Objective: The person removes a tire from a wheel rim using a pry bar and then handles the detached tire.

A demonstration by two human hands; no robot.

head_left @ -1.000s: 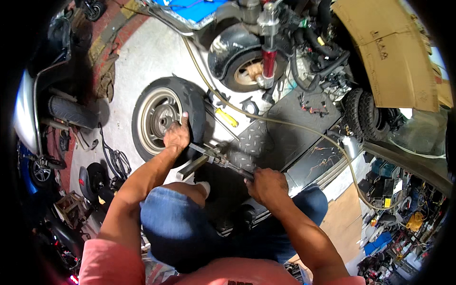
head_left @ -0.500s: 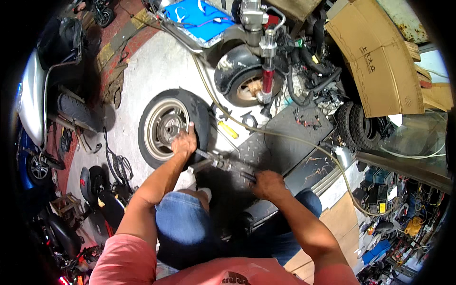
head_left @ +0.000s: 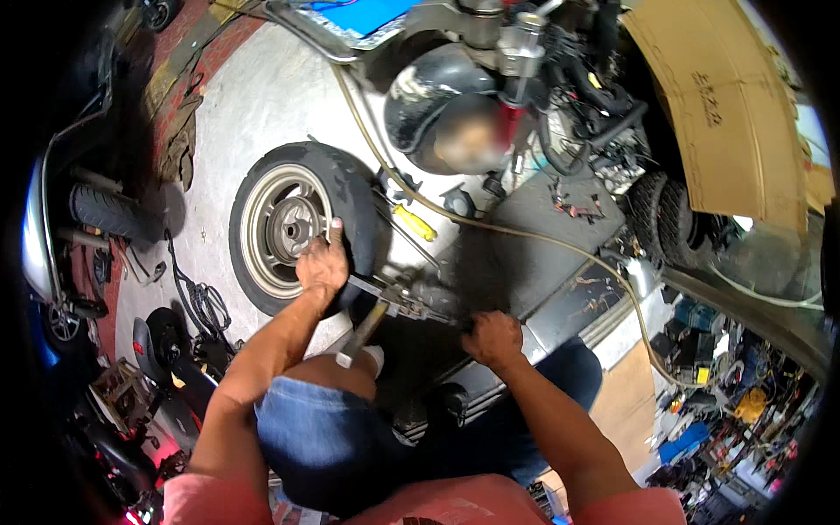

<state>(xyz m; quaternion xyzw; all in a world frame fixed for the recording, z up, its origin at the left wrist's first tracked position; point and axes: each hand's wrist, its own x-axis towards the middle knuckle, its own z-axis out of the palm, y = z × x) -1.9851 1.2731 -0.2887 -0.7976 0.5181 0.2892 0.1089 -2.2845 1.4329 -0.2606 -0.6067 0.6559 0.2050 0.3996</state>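
Observation:
A scooter wheel (head_left: 287, 234) with a black tyre and bronze-coloured rim stands in front of me, tilted with its hub face up. My left hand (head_left: 322, 264) is curled on the rim's near right side, thumb pointing away from me. To the right, my right hand (head_left: 494, 339) makes a fist at the dark end of a long metal tool (head_left: 398, 297). That tool's flat bar reaches to the tyre beside my left wrist, and a second arm sticks out toward my knee. How the tool meets the tyre is hidden.
A yellow-handled screwdriver (head_left: 414, 223) lies right of the tyre. A beige hose (head_left: 490, 229) crosses the floor. Beyond it stands a scooter's front end with a black fender (head_left: 429, 96). Cardboard (head_left: 726, 114) and spare tyres (head_left: 658, 214) are at right, parked scooters (head_left: 118, 210) at left.
The tool has turned, so its second arm now points more toward me. My view has shifted, placing the wheel farther left. Both hands keep their holds.

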